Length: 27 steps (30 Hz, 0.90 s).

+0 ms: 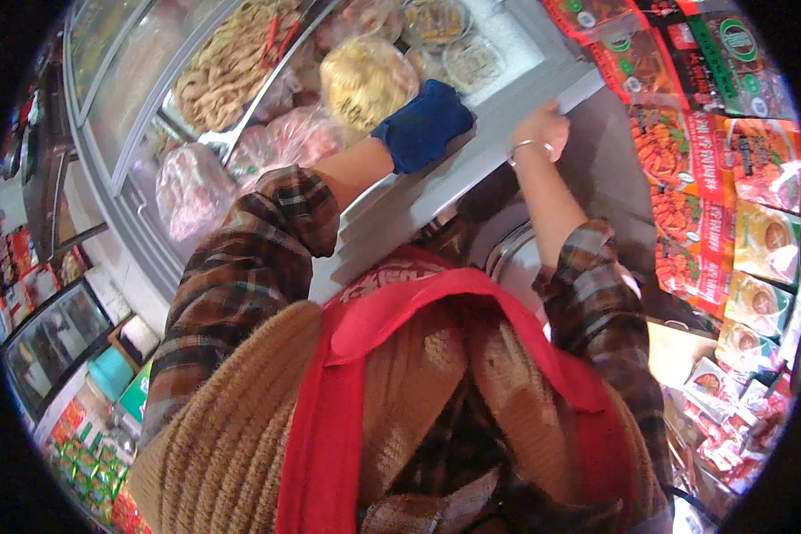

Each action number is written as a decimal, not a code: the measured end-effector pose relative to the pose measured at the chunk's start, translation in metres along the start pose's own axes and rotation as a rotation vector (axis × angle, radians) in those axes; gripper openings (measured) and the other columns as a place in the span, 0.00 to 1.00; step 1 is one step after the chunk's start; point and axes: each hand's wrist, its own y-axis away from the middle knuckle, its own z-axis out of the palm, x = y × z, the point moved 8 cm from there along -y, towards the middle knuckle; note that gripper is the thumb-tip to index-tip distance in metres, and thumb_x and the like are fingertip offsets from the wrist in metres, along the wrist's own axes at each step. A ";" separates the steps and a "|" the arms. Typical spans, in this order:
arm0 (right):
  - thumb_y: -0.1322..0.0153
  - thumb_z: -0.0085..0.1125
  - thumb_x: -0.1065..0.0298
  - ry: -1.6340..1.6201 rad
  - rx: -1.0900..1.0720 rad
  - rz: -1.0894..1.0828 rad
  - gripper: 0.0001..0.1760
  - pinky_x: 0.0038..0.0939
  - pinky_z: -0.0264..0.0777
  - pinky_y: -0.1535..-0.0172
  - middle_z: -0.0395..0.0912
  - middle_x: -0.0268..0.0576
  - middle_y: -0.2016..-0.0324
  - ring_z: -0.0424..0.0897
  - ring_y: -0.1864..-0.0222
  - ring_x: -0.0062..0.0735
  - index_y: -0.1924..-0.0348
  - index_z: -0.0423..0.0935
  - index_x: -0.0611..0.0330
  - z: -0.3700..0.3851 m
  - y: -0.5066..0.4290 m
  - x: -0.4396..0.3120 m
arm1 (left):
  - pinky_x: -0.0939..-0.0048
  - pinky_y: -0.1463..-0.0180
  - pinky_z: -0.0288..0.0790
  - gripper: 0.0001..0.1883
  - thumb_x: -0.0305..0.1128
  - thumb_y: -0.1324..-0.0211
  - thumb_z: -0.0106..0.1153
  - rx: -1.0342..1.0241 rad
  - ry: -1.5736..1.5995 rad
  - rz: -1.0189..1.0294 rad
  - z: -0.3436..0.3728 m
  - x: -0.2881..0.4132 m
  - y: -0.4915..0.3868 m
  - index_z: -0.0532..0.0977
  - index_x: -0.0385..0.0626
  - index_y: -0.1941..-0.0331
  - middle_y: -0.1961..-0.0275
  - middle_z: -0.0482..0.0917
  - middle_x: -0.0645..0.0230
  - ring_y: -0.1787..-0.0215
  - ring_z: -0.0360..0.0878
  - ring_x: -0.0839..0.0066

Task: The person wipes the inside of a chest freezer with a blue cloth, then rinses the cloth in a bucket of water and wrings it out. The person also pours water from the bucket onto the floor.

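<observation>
Dark blue cloth (434, 123) wraps or covers my left hand (422, 128), which rests at the inner side of the grey front ledge (400, 207) of a display case. The fingers are hidden; whether it is a rag or a glove I cannot tell. Just beyond lies a clear bag of yellow food (367, 80), with bagged pinkish meat (284, 143) to its left. My right hand (542, 128), with a silver bracelet (530, 144) at the wrist, is at the ledge's outer edge. Its fingers look curled, but their grip is blurred.
Glass panels (133, 87) close the case's far left. Inside are a tray of pale strips (230, 73), red-handled tongs (282, 40), round clear tubs (470, 60) and another meat bag (193, 190). Printed food packets (691, 200) hang at the right. A round metal vessel (514, 250) stands below the ledge.
</observation>
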 end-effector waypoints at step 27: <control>0.33 0.38 0.41 -0.094 -0.134 -0.012 0.34 0.43 0.71 0.57 0.78 0.53 0.63 0.78 0.59 0.48 0.58 0.74 0.66 -0.004 0.009 -0.006 | 0.69 0.64 0.69 0.13 0.26 0.62 0.59 -0.215 0.419 -0.350 -0.171 0.050 0.158 0.74 0.40 0.67 0.71 0.78 0.56 0.69 0.76 0.65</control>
